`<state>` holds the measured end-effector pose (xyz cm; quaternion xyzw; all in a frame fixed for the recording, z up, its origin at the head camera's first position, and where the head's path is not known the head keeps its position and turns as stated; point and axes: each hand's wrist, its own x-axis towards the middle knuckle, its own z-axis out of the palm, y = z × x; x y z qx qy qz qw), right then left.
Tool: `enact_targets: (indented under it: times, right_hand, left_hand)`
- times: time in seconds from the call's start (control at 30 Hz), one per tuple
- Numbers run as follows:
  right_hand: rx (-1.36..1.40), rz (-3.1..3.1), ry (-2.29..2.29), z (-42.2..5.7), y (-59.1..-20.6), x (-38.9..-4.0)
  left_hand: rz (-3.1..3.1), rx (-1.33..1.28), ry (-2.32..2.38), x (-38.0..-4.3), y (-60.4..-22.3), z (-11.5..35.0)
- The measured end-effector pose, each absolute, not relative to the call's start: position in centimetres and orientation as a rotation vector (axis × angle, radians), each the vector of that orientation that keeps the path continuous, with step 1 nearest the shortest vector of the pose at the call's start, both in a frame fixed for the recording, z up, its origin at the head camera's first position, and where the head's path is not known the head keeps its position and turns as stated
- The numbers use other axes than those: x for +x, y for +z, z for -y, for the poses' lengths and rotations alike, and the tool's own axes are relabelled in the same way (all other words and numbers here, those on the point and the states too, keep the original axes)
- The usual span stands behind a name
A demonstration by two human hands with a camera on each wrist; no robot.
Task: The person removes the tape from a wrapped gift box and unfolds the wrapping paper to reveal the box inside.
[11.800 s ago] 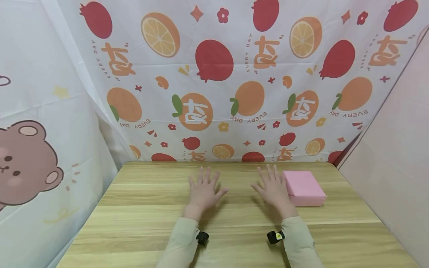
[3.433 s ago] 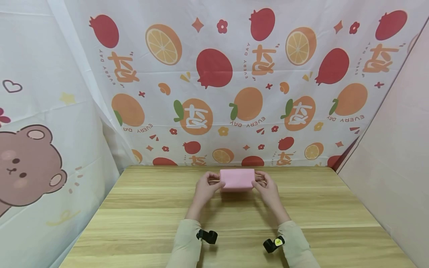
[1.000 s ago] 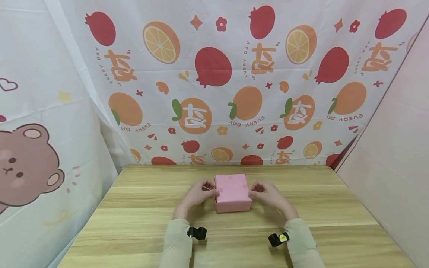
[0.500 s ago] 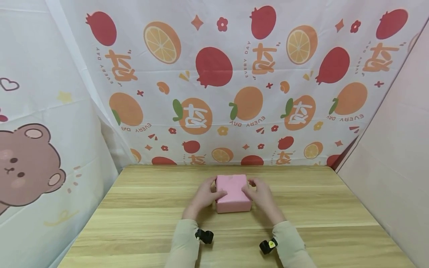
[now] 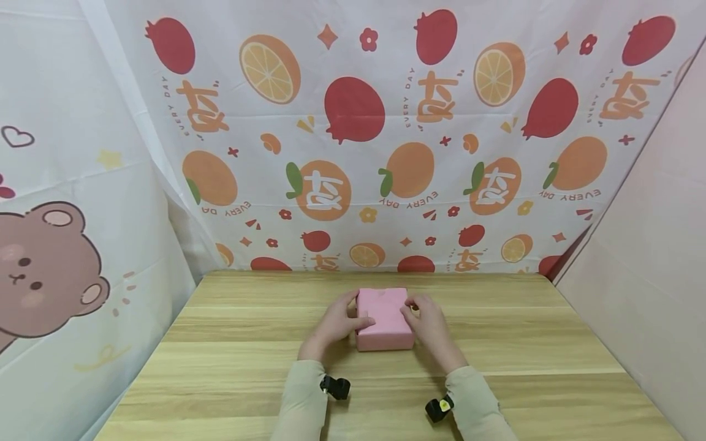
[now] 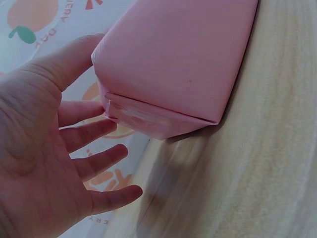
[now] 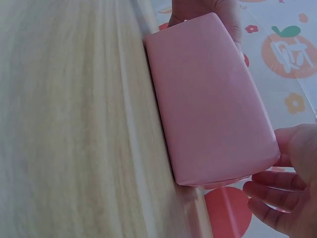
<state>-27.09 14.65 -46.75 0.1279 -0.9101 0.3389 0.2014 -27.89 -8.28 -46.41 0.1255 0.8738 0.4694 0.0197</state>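
Observation:
A pink paper-wrapped box (image 5: pixel 383 311) lies flat near the back middle of the table. My left hand (image 5: pixel 335 320) holds its left side, thumb over the top and forefinger at the folded end; in the left wrist view the other fingers of that hand (image 6: pixel 34 144) spread beside the end flap. At the right top edge, my right hand (image 5: pixel 430 324) pinches with thumb and forefinger. The right wrist view shows the box's smooth long side (image 7: pixel 213 104), the right hand (image 7: pixel 299 178) at its near end and part of the left hand beyond. The box's underside is hidden.
The wood-grain table (image 5: pixel 248 367) runs back to a hanging fruit-print cloth (image 5: pixel 353 184). A bear-print cloth (image 5: pixel 132 233) hangs on the left, a pale one (image 5: pixel 651 245) on the right. Small black cameras (image 5: pixel 335 387) sit at both wrists.
The box went from the right side to the middle, stood tilted between both hands, then came down flat. Lately both thumbs moved onto its top; the right one has since shifted to the edge.

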Motion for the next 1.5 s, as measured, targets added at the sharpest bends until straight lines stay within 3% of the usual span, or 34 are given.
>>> enact_targets:
  times: [0.63, 1.5]
  right_hand:
    - [0.487, 2.46, 0.719, -14.9, -47.7, -27.9]
    - [0.133, 2.803, 0.825, -18.3, -46.8, -28.5]
  left_hand:
    - [-2.703, 0.381, 1.442, -27.9, -46.2, 8.2]
    - [-2.682, 0.358, 1.445, -28.2, -46.4, 8.5]
